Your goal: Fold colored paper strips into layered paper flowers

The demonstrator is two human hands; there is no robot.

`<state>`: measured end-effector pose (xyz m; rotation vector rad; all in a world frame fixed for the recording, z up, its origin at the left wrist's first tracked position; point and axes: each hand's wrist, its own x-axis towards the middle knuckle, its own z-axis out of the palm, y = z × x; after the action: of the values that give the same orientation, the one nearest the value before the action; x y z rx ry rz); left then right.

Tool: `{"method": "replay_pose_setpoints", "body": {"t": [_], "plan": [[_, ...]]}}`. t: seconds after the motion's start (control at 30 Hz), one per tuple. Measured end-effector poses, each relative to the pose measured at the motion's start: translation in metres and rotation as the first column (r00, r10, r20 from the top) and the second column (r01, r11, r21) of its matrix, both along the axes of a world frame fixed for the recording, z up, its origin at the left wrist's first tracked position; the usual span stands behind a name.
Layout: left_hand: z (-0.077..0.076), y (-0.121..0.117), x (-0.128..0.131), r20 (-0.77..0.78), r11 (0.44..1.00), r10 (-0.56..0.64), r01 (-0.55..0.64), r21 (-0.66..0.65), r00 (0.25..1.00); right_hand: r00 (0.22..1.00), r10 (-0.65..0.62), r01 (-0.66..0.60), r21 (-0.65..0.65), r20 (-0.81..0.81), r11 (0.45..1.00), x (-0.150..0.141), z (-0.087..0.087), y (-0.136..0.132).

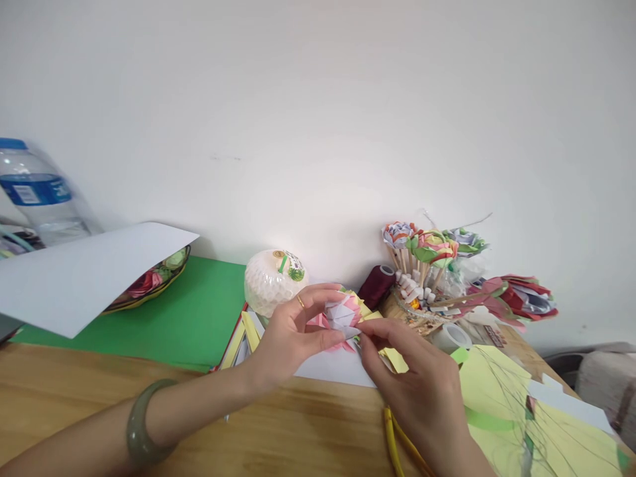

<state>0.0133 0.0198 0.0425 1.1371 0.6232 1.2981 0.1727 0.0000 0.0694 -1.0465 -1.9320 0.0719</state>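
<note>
Between my two hands is a folded paper flower (342, 313) with pale lilac, pink and yellow petals. My left hand (291, 324) holds it from the left, thumb below and fingers behind its upper edge. At its lower right, the thumb and forefinger of my right hand (417, 377) pinch a lilac petal tip. The flower's back and underside are hidden. Pink and yellow paper pieces (395, 360) lie around and beneath it on a white sheet (318, 368).
Behind my hands stand a round, white, netted object (271, 281), a dark red thread spool (377, 286) and a basket (417, 318) of paper flowers on sticks. Yellow-handled scissors (395, 440) lie at the front. Yellow paper (497, 377) with loose wires is right; a green sheet (213, 311) and water bottle (37, 192) are left.
</note>
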Motion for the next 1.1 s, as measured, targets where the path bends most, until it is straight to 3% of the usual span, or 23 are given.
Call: {"method": "replay_pose_setpoints", "body": {"t": [0.2,0.53,0.77,0.83,0.93,1.1], "plan": [[0.0032,-0.0028,0.0008,-0.005,1.000,-0.013,0.013,-0.020,1.000,1.000,0.016,-0.017,-0.036,-0.021,0.999,-0.0006,-0.0042,0.0010],[0.0059,-0.0034,0.0021,-0.029,0.998,0.024,-0.025,-0.052,0.999,1.000,-0.004,0.001,0.111,0.026,0.994,0.0000,-0.0049,0.0025],[0.0056,-0.0092,0.0051,-0.036,0.994,0.069,-0.072,-0.079,0.997,0.977,-0.165,0.114,0.323,0.133,0.939,-0.0062,-0.0079,-0.0013],[0.0027,-0.0100,0.0057,-0.040,0.994,0.103,-0.104,-0.029,0.994,0.986,-0.129,0.098,0.269,0.102,0.958,-0.0065,-0.0078,-0.0026],[-0.0009,-0.0098,0.0054,-0.030,0.990,0.137,-0.137,0.017,0.990,0.999,-0.038,0.038,0.029,0.007,0.999,-0.0049,-0.0042,-0.0033],[-0.0008,-0.0097,0.0041,-0.024,0.992,0.128,-0.128,0.007,0.991,0.987,-0.027,-0.017,-0.272,-0.157,0.962,-0.0018,0.0013,-0.0025]]}}
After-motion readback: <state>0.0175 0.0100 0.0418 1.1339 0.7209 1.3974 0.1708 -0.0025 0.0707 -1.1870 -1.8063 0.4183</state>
